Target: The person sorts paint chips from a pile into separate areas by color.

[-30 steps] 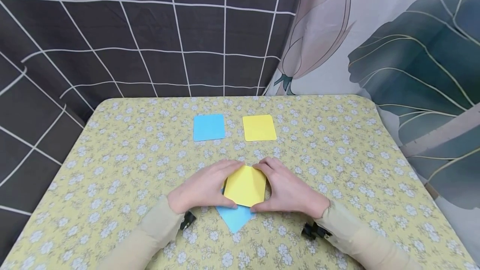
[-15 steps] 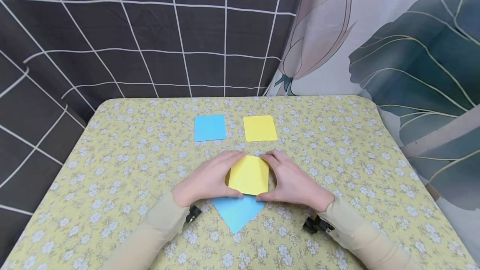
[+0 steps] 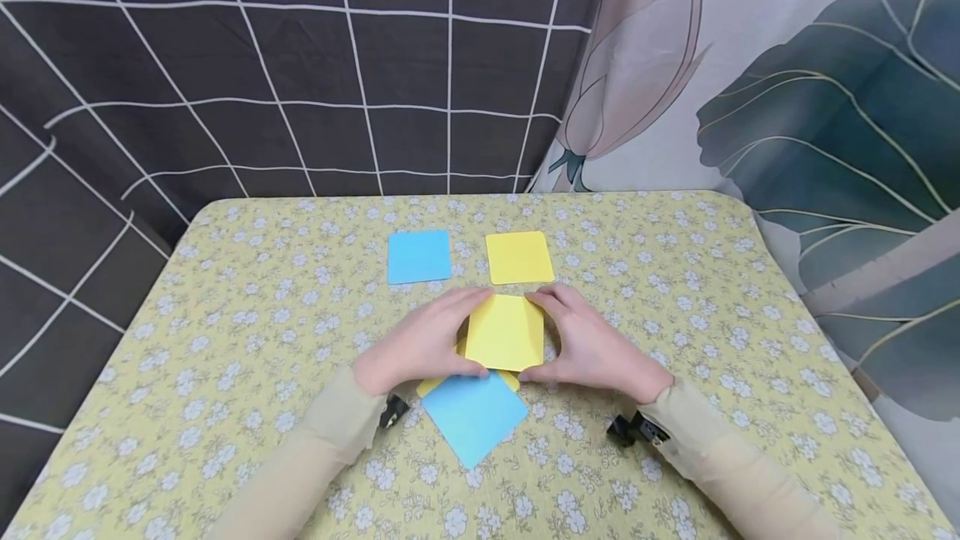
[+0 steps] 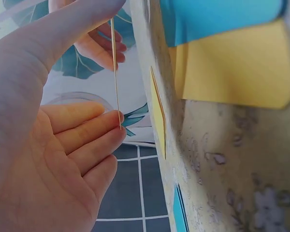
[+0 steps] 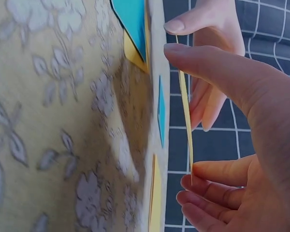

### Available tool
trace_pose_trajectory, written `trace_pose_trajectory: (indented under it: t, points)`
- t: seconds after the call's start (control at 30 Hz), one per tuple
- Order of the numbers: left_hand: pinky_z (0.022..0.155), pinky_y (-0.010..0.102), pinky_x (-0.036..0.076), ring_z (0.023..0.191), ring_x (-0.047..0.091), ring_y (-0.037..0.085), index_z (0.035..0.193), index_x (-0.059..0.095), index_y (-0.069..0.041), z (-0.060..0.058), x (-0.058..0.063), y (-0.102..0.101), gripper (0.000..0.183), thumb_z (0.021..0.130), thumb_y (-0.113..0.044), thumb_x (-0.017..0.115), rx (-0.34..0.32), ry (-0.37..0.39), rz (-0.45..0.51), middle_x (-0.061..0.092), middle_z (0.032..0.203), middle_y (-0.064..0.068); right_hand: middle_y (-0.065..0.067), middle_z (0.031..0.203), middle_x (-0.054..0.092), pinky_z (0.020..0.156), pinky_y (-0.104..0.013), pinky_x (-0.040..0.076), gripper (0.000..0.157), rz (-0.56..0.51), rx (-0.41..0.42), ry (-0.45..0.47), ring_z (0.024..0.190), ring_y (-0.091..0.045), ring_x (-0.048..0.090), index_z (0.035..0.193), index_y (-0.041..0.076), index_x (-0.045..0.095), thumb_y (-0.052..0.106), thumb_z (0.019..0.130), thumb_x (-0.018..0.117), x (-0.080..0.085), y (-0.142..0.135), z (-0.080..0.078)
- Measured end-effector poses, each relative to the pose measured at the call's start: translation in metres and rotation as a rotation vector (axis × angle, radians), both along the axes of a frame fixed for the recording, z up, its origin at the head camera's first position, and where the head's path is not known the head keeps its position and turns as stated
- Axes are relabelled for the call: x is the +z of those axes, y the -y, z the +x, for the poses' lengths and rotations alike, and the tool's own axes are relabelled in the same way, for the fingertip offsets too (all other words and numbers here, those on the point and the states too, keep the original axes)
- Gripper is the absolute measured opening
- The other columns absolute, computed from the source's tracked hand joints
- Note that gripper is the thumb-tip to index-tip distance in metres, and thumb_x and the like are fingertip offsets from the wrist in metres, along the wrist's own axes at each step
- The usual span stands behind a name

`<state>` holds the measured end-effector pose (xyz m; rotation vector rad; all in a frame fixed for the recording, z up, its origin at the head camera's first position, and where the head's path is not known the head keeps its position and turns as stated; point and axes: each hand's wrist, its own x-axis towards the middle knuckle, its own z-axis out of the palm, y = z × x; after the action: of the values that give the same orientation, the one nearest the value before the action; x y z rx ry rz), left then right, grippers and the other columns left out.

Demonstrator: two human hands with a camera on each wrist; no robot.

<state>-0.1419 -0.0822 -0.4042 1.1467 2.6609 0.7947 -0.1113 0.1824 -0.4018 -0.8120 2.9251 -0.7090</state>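
Note:
Between my two hands is a thin square yellow card [image 3: 505, 333], raised above the cloth. My left hand [image 3: 422, 342] holds its left side, thumb at the near corner and fingertips at the far one. In the same way my right hand [image 3: 597, 348] grips the right side. Both wrist views catch this held card [image 5: 186, 106] nearly edge-on, clear of the table. Just in front of the hands a blue square card [image 3: 476, 419] lies turned cornerwise. It covers most of another yellow card [image 4: 237, 67], whose corners stick out beneath it.
Farther back a blue square card [image 3: 419, 257] lies at left, beside a yellow square card [image 3: 519, 258]; each may be a small stack. All rest on a table with a flowered yellow cloth [image 3: 262, 340]. A dark gridded curtain [image 3: 300, 65] hangs behind the table.
Both hands have moved away from me and slightly right with the yellow card, off the blue card. More of the blue card and the yellow corners beneath it now show.

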Motion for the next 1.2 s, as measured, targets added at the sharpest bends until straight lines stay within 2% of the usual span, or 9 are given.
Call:
trace_pose_trajectory:
  t: [0.2,0.4,0.63,0.9,1.2]
  points:
    - [0.117,0.038,0.033,0.145,0.036,0.025,0.157,0.036,-0.004,-0.013,0.002,-0.005,0.106,0.074,-0.038,0.092,0.013,0.002,0.008,0.039,0.159,0.009,-0.013,0.139,0.048,0.102,-0.043,0.05,0.107,0.004,-0.009,-0.02,0.123,-0.027,0.051,0.147,-0.005,0.048,0.051,0.067,0.093,0.004,-0.003,-0.013]
    - [0.116,0.037,0.034,0.145,0.037,0.025,0.158,0.035,-0.004,-0.028,0.004,-0.01,0.106,0.076,-0.043,0.09,0.035,0.0,-0.009,0.038,0.159,0.011,-0.015,0.141,0.047,0.103,-0.044,0.049,0.11,-0.004,-0.03,-0.027,0.124,-0.028,0.048,0.147,-0.007,0.047,0.053,0.066,0.093,0.007,-0.005,-0.028]
    - [0.115,0.039,0.036,0.144,0.038,0.025,0.158,0.034,-0.005,-0.047,0.008,-0.018,0.105,0.076,-0.042,0.09,0.046,-0.004,-0.004,0.039,0.159,0.011,-0.019,0.142,0.047,0.106,-0.049,0.046,0.111,-0.024,-0.054,-0.041,0.128,-0.034,0.048,0.146,-0.008,0.047,0.055,0.066,0.092,0.01,-0.007,-0.048]
    - [0.114,0.04,0.038,0.141,0.042,0.027,0.159,0.032,-0.003,-0.071,0.013,-0.025,0.109,0.075,-0.039,0.092,0.071,-0.01,0.02,0.04,0.158,0.012,-0.02,0.145,0.045,0.108,-0.05,0.045,0.108,-0.057,-0.049,-0.038,0.13,-0.035,0.047,0.148,-0.009,0.044,0.042,0.067,0.095,0.017,-0.009,-0.072]
    - [0.114,0.039,0.038,0.139,0.044,0.026,0.158,0.033,-0.003,-0.096,0.027,-0.034,0.108,0.074,-0.038,0.092,0.083,-0.032,0.026,0.039,0.158,0.013,-0.02,0.155,0.038,0.112,-0.053,0.039,0.108,-0.111,-0.094,-0.025,0.139,-0.038,0.04,0.152,-0.007,0.04,0.032,0.068,0.096,0.032,-0.012,-0.097]
